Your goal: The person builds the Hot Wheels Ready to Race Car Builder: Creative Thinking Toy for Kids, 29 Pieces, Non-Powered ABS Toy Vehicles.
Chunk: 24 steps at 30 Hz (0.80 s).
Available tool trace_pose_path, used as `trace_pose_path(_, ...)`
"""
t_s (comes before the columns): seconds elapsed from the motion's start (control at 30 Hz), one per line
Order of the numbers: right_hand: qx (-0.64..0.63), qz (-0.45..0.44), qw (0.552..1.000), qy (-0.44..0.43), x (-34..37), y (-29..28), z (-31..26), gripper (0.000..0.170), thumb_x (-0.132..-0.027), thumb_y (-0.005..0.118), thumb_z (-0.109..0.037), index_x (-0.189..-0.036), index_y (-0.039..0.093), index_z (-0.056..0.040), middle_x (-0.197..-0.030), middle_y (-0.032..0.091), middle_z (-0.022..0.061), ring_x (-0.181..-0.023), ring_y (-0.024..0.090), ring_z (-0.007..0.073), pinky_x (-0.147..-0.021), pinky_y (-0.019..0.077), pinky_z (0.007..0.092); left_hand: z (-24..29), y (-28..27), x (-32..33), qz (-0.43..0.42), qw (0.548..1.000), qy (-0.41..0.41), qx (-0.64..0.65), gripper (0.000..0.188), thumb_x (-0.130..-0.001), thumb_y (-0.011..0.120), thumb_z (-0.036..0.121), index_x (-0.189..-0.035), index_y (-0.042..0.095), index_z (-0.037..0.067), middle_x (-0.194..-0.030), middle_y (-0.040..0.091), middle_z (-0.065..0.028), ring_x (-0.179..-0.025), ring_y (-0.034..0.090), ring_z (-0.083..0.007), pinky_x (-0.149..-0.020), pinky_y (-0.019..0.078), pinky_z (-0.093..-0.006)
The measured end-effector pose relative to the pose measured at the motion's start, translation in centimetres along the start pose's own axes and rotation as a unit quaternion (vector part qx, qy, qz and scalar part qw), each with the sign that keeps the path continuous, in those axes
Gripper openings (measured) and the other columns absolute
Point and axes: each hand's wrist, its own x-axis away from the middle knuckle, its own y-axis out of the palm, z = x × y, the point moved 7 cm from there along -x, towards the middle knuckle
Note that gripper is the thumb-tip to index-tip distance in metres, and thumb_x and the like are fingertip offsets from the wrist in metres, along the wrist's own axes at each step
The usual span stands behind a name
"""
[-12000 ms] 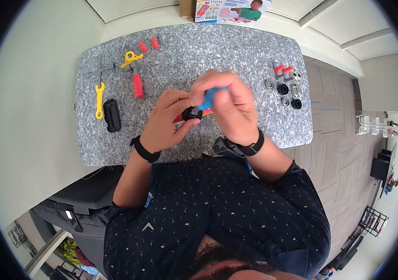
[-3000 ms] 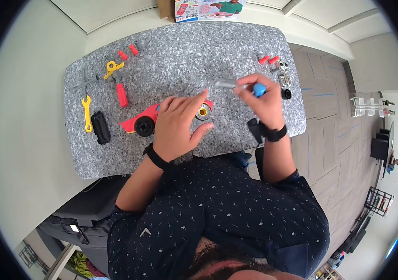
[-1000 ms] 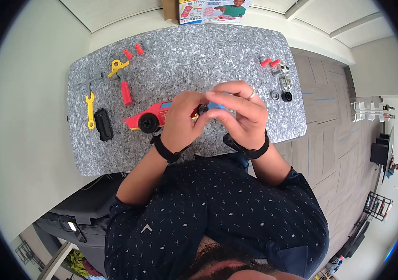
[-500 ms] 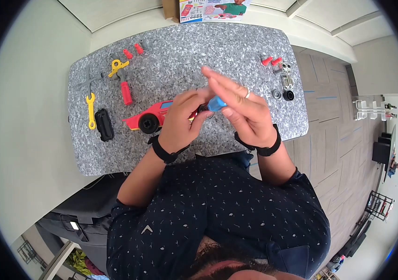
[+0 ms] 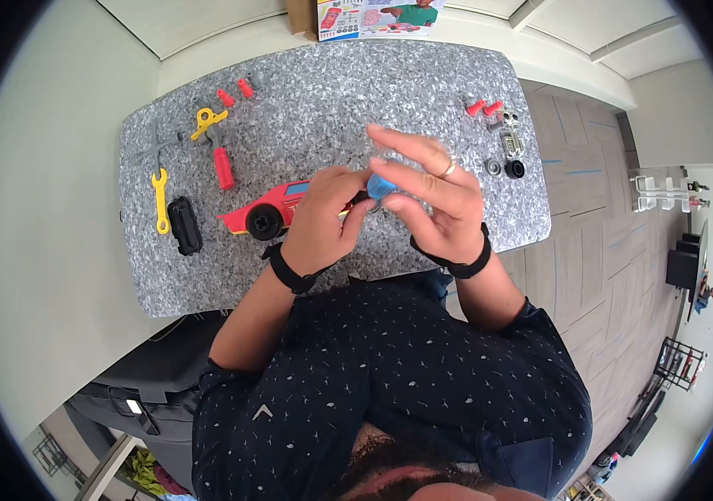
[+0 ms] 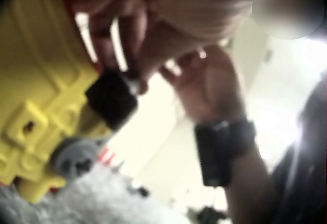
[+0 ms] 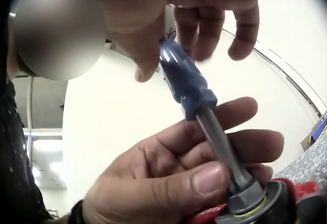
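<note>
A red and yellow toy car (image 5: 239, 220) lies on its side, a black wheel (image 5: 264, 222) near its nose. My left hand (image 5: 320, 213) is over the car's other end. In the right wrist view, its thumb and fingers pinch the shaft low down, just above a grey hex piece (image 7: 247, 199) at another black wheel (image 7: 280, 203). The blue-handled screwdriver (image 7: 184, 81) stands tilted over that wheel. My right hand (image 5: 440, 194) holds the top of the handle between thumb and index finger, with the other fingers spread. In the left wrist view the car's yellow underside (image 6: 43, 45) shows.
At left lie a yellow wrench (image 5: 161, 200), a black plastic part (image 5: 184, 225), a red-handled hammer (image 5: 223, 169), a yellow part (image 5: 208, 122) and a grey cross wrench (image 5: 157, 150). At right are red bolts (image 5: 476, 108), a silver part (image 5: 512, 144) and a loose wheel (image 5: 515, 169).
Three seconds ago the screwdriver was held away from the car; now it stands at the rear wheel. Over the last second my right fingers have spread and shifted around its handle.
</note>
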Motion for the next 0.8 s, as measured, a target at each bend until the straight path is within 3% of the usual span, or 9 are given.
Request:
trace_pose_path(0.07,-0.046,0.012,0.999,-0.001,0.2,0.2,0.2,0.046,-0.091,0.088,-0.008,-0.137,0.083,-0.0076,-0.146,0.075,0.0194,-0.113,0.077,0.0312,-0.099,0.0604,0.0389,0.0,0.0,0.1,-0.011,1.0,-0.003,-0.002,0.034,-0.094,0.079,0.001,-0.127,0.072,0.001,-0.122,0.074,-0.0187,-0.116,0.07,-0.0402,-0.099,0.0551,-0.0461)
trace_pose_path(0.23,-0.008,0.03,0.999,0.004,0.0,-0.1,0.0,0.044,-0.091,0.09,-0.011,-0.135,0.084,-0.0067,-0.144,0.076,0.0178,-0.121,0.075,0.0296,-0.103,0.0598,0.0416,0.2,0.1,0.0,-0.005,1.0,0.016,-0.005,0.039,-0.093,0.081,0.004,-0.131,0.072,0.003,-0.129,0.074,-0.0173,-0.123,0.068,-0.0407,-0.109,0.0513,-0.0501)
trace_pose_path(0.37,-0.07,0.009,0.997,0.04,0.9,0.5,0.5,0.048,-0.09,0.091,-0.01,-0.137,0.082,-0.0063,-0.144,0.076,0.0176,-0.115,0.078,0.0292,-0.099,0.0624,0.0391,-0.3,0.5,0.2,-0.032,0.999,0.0,-0.017,0.045,-0.091,0.085,0.008,-0.134,0.072,0.004,-0.132,0.074,-0.016,-0.13,0.066,-0.0408,-0.114,0.0488,-0.051)
trace_pose_path(0.47,0.054,-0.011,0.998,0.024,0.0,-0.2,-0.3,0.047,-0.093,0.087,-0.004,-0.14,0.081,-0.0064,-0.146,0.075,0.0187,-0.122,0.078,0.0329,-0.101,0.0633,0.0408,0.1,0.6,-0.1,-0.053,0.998,-0.017,-0.018,0.049,-0.089,0.087,0.01,-0.136,0.071,0.005,-0.135,0.074,-0.0156,-0.133,0.065,-0.041,-0.116,0.0483,-0.0506)
trace_pose_path(0.53,-0.028,-0.008,0.999,0.037,-0.2,0.4,-0.2,0.048,-0.093,0.086,-0.002,-0.14,0.08,-0.0066,-0.145,0.075,0.018,-0.122,0.078,0.0331,-0.1,0.064,0.0412,-0.1,0.5,-0.1,-0.042,0.999,-0.014,-0.026,0.052,-0.088,0.089,0.011,-0.137,0.071,0.005,-0.136,0.074,-0.0154,-0.135,0.065,-0.0412,-0.116,0.0482,-0.0504)
trace_pose_path(0.6,-0.019,-0.004,0.999,0.051,0.3,0.6,-0.1,0.05,-0.092,0.086,-0.002,-0.141,0.08,-0.0074,-0.144,0.075,0.0175,-0.122,0.078,0.0332,-0.098,0.0648,0.0412,-0.1,0.5,0.0,-0.035,0.999,-0.009,-0.028,0.054,-0.087,0.09,0.011,-0.136,0.071,0.005,-0.136,0.074,-0.0156,-0.136,0.064,-0.0417,-0.117,0.0479,-0.0511)
trace_pose_path(0.67,0.083,0.002,0.995,0.06,1.1,0.1,0.2,0.052,-0.092,0.087,-0.004,-0.143,0.079,-0.0088,-0.144,0.076,0.0173,-0.122,0.078,0.0332,-0.096,0.0657,0.0406,-0.1,0.7,-0.1,-0.037,0.999,-0.003,-0.025,0.057,-0.085,0.091,0.011,-0.138,0.07,0.005,-0.138,0.073,-0.0162,-0.138,0.063,-0.0424,-0.117,0.0475,-0.052)
trace_pose_path(0.8,0.053,0.013,0.998,0.014,-0.1,0.4,-0.6,0.054,-0.092,0.088,-0.006,-0.145,0.078,-0.0121,-0.131,0.078,0.0136,-0.108,0.079,0.0289,-0.086,0.0655,0.0371,0.2,0.8,-0.4,-0.048,0.997,-0.004,-0.055,0.068,-0.082,0.093,0.011,-0.144,0.065,0.005,-0.146,0.069,-0.018,-0.143,0.059,-0.0435,-0.12,0.0459,-0.0538)
